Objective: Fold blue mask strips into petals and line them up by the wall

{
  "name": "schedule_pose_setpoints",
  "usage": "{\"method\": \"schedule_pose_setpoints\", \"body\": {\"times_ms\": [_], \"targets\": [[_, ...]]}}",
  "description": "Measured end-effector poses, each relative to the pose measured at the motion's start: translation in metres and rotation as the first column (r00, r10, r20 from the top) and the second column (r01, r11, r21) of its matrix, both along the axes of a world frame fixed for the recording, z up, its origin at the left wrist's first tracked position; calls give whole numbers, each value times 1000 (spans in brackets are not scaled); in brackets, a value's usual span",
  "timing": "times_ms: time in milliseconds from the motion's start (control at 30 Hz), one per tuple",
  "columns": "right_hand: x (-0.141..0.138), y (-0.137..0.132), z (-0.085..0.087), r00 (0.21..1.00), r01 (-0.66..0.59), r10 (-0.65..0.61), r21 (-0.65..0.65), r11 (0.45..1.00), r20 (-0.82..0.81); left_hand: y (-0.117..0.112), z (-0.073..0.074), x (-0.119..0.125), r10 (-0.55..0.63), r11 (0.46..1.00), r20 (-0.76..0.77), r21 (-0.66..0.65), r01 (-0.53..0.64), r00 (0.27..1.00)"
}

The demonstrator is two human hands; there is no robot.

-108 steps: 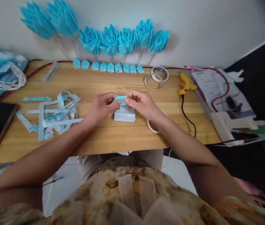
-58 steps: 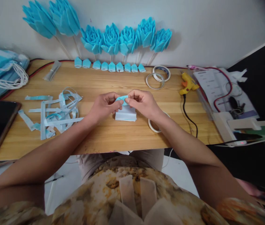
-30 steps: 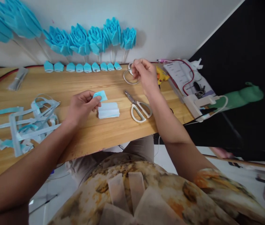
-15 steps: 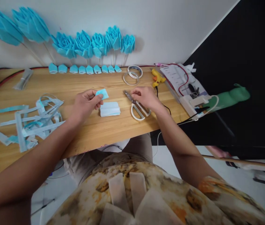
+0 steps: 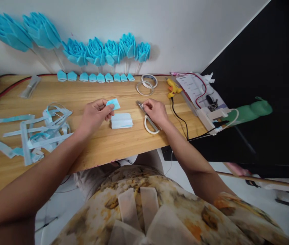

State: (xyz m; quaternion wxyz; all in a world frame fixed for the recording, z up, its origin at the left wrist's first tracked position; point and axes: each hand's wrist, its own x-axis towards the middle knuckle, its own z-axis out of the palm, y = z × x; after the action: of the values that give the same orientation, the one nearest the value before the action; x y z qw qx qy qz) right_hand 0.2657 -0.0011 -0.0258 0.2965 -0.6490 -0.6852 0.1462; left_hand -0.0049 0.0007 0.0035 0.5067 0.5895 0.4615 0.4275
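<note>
Between the thumb and fingers of my left hand is a small light-blue fabric piece, its corner pointing up to the right. Just below it, a stack of pale blue-white cut pieces lies on the table. My right hand is on the scissors, fingers curled together near the pivot. The scissors lie with their grey blades pointing away and left; one white handle loop shows, and the other is mostly hidden by the hand.
Blue fabric flowers on sticks lean on the wall, above a row of folded blue petals. Cut strips pile at left. Tape rolls, a yellow glue gun and a white power strip are at right.
My right hand has shifted over the scissors, covering more of the right handle loop. My left hand still holds the blue piece in much the same place. The view has moved slightly.
</note>
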Motion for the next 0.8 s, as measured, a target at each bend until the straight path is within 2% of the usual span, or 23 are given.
{"method": "schedule_pose_setpoints", "body": {"times_ms": [167, 267, 333, 400, 467, 567, 667, 800], "targets": [[3, 4, -6, 992, 16, -17, -7, 1000, -124, -1, -1, 0, -6, 1000, 10, -21, 6, 1000], [4, 4, -8, 961, 16, -12, 14, 1000, -278, -2, 0, 1, -18, 999, 20, -37, 19, 1000], [1, 0, -5, 929, 45, -16, 71, 996, -370, -3, 2, 2, -24, 997, 34, -73, 27, 999], [-6, -8, 3, 927, 71, 10, 200, 977, -376, -5, 5, 4, -33, 992, 52, -123, 40, 998], [-17, -17, 14, 964, 13, 83, 358, 934, -254, -6, 6, 6, -55, 985, 65, -160, 65, 996], [-35, -24, 30, 970, -206, 245, 544, 814, 1, -7, 8, 7, -100, 977, 72, -180, 111, 992], [-48, -19, 39, 929, -362, 321, 645, 673, 186, -8, 10, 7, -139, 969, 69, -199, 150, 988], [-55, -8, 38, 878, -471, 356, 716, 515, 321, -9, 13, 6, -156, 965, 62, -203, 165, 986]]}}
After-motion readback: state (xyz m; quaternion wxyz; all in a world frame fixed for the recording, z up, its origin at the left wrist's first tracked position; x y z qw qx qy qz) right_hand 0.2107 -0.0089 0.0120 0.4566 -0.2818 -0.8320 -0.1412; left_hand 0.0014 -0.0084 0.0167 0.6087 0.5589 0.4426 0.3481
